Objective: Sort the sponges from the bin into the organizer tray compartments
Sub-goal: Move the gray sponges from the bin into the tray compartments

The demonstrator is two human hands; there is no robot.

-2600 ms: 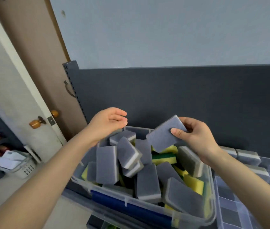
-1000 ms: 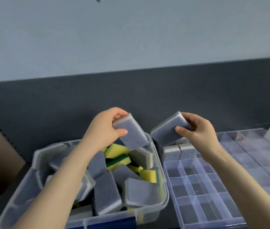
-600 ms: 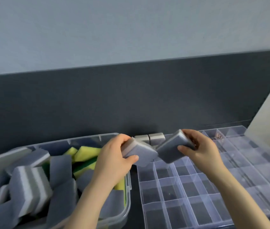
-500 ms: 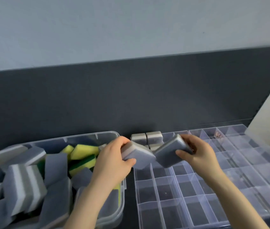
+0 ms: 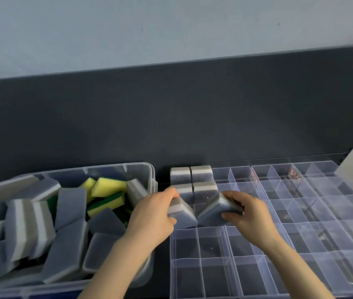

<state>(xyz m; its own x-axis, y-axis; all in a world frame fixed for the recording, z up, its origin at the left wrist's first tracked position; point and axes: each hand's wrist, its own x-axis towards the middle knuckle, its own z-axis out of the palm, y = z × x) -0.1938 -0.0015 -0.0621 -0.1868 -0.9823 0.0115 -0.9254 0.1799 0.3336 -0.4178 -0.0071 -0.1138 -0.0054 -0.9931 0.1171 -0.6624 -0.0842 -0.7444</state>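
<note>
My left hand (image 5: 151, 221) grips a grey sponge (image 5: 182, 212) with a white stripe. My right hand (image 5: 249, 214) grips a second grey sponge (image 5: 213, 209). Both sponges are tilted and lowered over the third row of compartments at the left side of the clear organizer tray (image 5: 279, 240). Several grey sponges (image 5: 192, 180) stand upright in the two rows behind them. The clear bin (image 5: 151, 175) at the left holds several grey sponges (image 5: 28, 229) and yellow-green sponges (image 5: 106, 190).
A dark grey panel (image 5: 171, 117) rises right behind the bin and tray, with a pale wall above it. Most tray compartments to the right and front hold nothing. A small reddish item (image 5: 294, 174) lies in a far compartment.
Both hands have carried their sponges from above the bin rightward and down to the tray's left compartments. My view has swung right and lower.
</note>
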